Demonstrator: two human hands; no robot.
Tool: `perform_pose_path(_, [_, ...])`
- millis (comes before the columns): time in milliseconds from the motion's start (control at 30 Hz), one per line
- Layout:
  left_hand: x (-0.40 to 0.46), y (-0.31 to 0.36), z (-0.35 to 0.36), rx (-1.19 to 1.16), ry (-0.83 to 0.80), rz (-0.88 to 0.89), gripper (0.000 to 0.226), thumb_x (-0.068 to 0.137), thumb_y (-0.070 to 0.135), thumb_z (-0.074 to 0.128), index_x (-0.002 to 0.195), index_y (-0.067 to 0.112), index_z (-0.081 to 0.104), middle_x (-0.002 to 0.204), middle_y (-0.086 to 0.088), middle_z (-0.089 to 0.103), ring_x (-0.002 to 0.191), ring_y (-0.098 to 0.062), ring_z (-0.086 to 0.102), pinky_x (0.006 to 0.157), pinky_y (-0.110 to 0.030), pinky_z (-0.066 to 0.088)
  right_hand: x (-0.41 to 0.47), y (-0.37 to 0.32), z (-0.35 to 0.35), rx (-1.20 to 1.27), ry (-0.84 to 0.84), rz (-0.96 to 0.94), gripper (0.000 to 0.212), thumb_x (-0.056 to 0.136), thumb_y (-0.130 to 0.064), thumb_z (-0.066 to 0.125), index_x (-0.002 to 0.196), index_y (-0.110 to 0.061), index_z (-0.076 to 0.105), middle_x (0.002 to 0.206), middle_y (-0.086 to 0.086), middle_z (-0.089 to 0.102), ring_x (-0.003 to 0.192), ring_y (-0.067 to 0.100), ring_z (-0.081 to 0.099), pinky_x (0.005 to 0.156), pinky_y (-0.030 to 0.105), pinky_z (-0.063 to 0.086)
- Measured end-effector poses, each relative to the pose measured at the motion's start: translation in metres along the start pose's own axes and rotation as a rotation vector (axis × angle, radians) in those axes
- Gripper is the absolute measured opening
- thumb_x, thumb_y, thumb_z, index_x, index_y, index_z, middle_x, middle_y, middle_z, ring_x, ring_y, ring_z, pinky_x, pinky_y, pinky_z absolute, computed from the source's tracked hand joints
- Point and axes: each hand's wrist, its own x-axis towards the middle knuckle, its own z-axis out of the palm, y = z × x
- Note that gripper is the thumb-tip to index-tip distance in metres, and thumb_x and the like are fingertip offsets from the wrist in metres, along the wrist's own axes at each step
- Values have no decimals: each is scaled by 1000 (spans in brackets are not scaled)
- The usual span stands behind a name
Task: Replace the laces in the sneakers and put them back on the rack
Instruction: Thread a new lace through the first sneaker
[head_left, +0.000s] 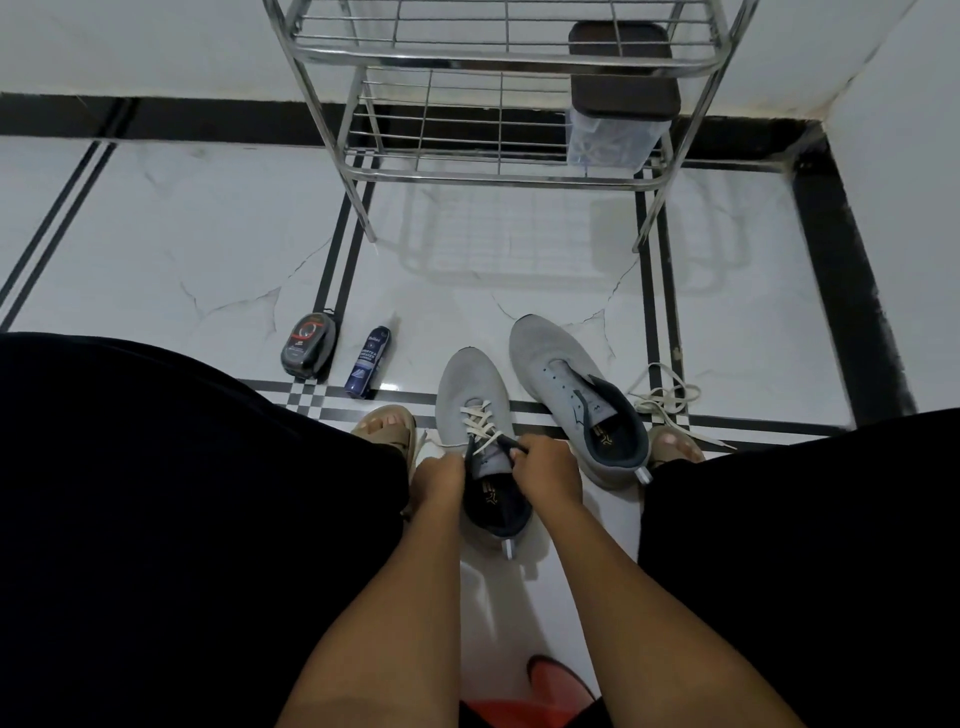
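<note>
White floor tiles (208, 249) with black lines are seen from the head view, with a metal rack (498, 57) against the far wall, its top cut off. A dark-lidded container (618, 119) is partly hidden behind the rack's wires. Between the knees, the laced sneaker (470, 400) is worked on: the left hand (441, 480) pinches a lace end, the right hand (548, 467) grips the tongue area. The unlaced sneaker (566, 384) lies just beside it, and the loose lace (665, 397) lies near the right foot. Labels on the spray bottle (369, 361) and polish sponge (307, 345) are unreadable.
</note>
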Motion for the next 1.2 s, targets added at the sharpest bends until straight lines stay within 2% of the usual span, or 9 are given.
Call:
perform_pose_path(167, [3,29,-4,-144,19,-107,39,103,18,35,135,-1,46,139,-20,48,129,-32,46,106,-35,38,0,2,-4,49,-44,-10,25,96,-25,52,113,-18,68,111,11,67,104,32,60,81,34,48])
perform_pose_path(233, [3,34,-2,-241,-71,-55,39,102,17,39,135,-2,47,140,-18,49,129,-31,47,96,-34,44,-1,2,-3,52,-60,-16,25,96,-26,51,113,-19,68,111,10,67,105,32,59,82,34,48])
perform_pose_path(367, [-6,37,-2,-434,28,217,23,98,14,48,108,4,66,96,-13,65,88,-23,60,75,-30,47,-2,2,-5,182,-62,24,22,94,-30,55,107,-20,69,105,5,70,99,26,62,81,33,51])
perform_pose_path(500, [-23,60,-8,-328,-41,550,21,99,18,50,85,16,66,86,2,65,86,-15,61,83,-28,46,6,-15,-21,547,64,151,37,95,-37,49,89,-7,69,87,9,71,86,27,65,80,40,53])
perform_pose_path(633, [-36,74,-10,-122,-167,682,21,99,20,50,94,9,68,85,2,65,78,-6,60,71,-18,46,15,-36,-54,1089,-48,223,38,97,-43,50,95,-12,71,86,-1,70,81,14,67,80,36,57])
perform_pose_path(767, [-42,66,-7,37,-302,678,24,99,20,50,99,3,68,80,2,64,74,-2,58,60,-8,42,12,-39,-69,1255,-152,217,23,93,-33,62,96,-10,63,84,-1,64,74,10,63,75,26,54])
perform_pose_path(867, [-42,57,-7,85,-340,664,22,99,20,51,94,8,68,75,4,61,71,-4,56,62,-14,41,9,-34,-65,1303,-164,248,14,91,-17,66,101,-8,61,71,0,56,58,11,56,67,26,48])
perform_pose_path(967, [-40,54,-7,91,-349,614,22,99,21,51,90,10,68,71,3,58,67,-8,53,61,-18,41,7,-31,-63,1335,-118,273,7,92,-11,61,99,-9,63,74,0,56,66,10,54,63,24,43])
perform_pose_path(1200, [-26,45,-12,220,-148,495,27,98,25,49,77,19,64,75,0,62,66,-14,55,53,-17,43,14,-26,-78,1445,51,297,8,92,-13,63,85,-14,66,86,-2,63,74,6,55,64,23,41])
